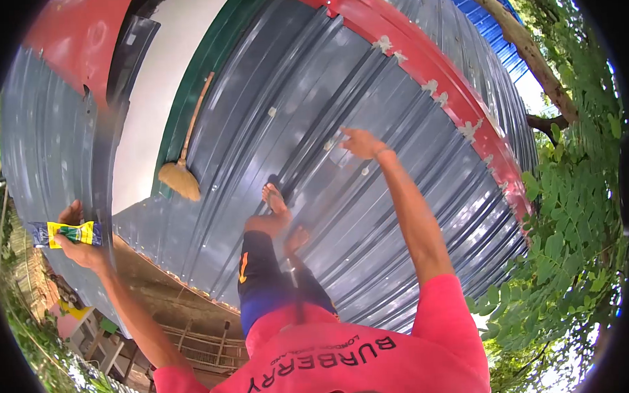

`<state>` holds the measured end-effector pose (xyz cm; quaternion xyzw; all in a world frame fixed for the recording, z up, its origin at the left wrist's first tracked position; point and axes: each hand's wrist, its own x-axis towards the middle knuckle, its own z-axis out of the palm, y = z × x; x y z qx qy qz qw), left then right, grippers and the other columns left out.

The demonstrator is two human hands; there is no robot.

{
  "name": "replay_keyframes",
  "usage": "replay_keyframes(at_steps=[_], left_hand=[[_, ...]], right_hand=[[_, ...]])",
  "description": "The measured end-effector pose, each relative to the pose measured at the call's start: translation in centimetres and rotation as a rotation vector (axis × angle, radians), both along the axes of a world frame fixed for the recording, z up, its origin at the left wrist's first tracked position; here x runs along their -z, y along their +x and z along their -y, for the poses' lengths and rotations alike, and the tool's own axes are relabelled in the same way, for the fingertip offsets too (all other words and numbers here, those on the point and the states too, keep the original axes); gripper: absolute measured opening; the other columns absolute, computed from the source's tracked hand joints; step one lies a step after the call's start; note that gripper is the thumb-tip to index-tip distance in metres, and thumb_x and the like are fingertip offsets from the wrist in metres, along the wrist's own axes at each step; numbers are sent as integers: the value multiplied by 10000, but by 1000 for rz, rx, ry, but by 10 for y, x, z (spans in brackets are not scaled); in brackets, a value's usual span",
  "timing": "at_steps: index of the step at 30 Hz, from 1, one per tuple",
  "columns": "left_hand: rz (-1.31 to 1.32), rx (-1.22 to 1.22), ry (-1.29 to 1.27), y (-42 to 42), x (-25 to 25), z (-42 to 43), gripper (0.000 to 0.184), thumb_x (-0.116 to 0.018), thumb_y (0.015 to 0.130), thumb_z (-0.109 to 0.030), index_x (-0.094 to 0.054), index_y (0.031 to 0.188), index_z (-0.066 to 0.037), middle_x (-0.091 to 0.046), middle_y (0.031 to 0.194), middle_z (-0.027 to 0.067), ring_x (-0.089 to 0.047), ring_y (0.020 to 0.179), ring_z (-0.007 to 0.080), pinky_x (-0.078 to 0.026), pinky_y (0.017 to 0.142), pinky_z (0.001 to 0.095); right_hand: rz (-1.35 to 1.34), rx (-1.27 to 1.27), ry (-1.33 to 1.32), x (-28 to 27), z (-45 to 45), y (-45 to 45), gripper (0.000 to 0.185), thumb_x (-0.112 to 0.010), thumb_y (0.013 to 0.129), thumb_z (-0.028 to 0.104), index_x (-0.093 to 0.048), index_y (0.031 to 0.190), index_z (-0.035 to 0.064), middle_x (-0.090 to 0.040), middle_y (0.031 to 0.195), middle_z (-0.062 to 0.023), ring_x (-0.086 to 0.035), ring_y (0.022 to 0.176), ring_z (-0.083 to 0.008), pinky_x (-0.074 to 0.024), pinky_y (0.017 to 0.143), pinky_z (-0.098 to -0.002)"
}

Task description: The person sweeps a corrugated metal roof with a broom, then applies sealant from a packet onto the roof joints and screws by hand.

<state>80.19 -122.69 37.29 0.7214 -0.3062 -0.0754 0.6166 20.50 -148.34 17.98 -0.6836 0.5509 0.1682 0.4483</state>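
Observation:
At the far left, my left hand (81,250) is closed round a yellow, green and dark blue packet (73,234). My right hand (362,143) is held out over the grey corrugated metal sheets (304,107), its index finger extended and nothing seen in it. A small pale spot lies on the metal near that fingertip; whether they touch cannot be told. A broom (180,179) with a wooden handle rests on the metal between my hands. One of my feet (276,200), in a sandal, is on the sheets.
A red metal strip (420,51) with pale patches curves along the upper right. Leafy branches (565,222) hang at the right, below a thick tree limb (524,40). A white panel (148,105) and a red sheet (80,38) stand at the upper left. The roof's edge runs along the lower left.

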Motion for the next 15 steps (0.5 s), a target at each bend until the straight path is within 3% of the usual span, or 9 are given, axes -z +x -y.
replay_keyframes(at_steps=[3,5,7,11,13,15], left_hand=[[-28,-38,17,3,2,-7,666,-169,1089,-457,-605,1211,31,-684,1183,194,-626,1094,291,-435,985,416],[-58,-6,-13,16,13,-11,676,-173,1093,-476,-604,1196,34,-683,1162,200,-633,1083,299,-440,979,415],[-98,-62,53,5,4,-19,678,-186,1093,-493,-606,1188,31,-683,1151,199,-641,1074,303,-449,966,416],[-212,-123,58,1,4,-16,650,-207,1097,-490,-609,1135,19,-684,1105,189,-645,1026,292,-461,944,402],[-207,-134,74,0,0,-11,649,-216,1098,-489,-606,1117,29,-683,1073,186,-640,989,282,-467,940,406],[-142,-126,140,-15,-14,-8,655,-227,1097,-493,-605,1101,41,-683,1039,186,-642,940,276,-487,919,412]], right_hand=[[-74,212,-323,-70,73,-99,619,-598,979,351,-458,1506,58,-646,1285,-276,-579,1261,-429,-455,1073,-443],[-17,388,-490,-126,105,-144,600,-580,992,325,-460,1501,29,-727,1127,-215,-735,948,-283,-538,886,-373],[132,594,-715,-147,116,-187,579,-568,1006,293,-458,1501,14,-736,1067,-174,-721,831,-185,-546,790,-325],[139,802,-579,-152,56,-219,533,-512,1041,222,-414,1531,35,-719,1041,-123,-716,782,-161,-531,613,-273],[113,944,-370,-124,4,-214,552,-534,1032,229,-402,1538,54,-710,1021,-111,-708,744,-165,-538,621,-292],[-23,897,-122,-93,-63,-211,575,-547,1019,220,-382,1546,60,-713,1043,-127,-713,748,-192,-555,624,-337]])
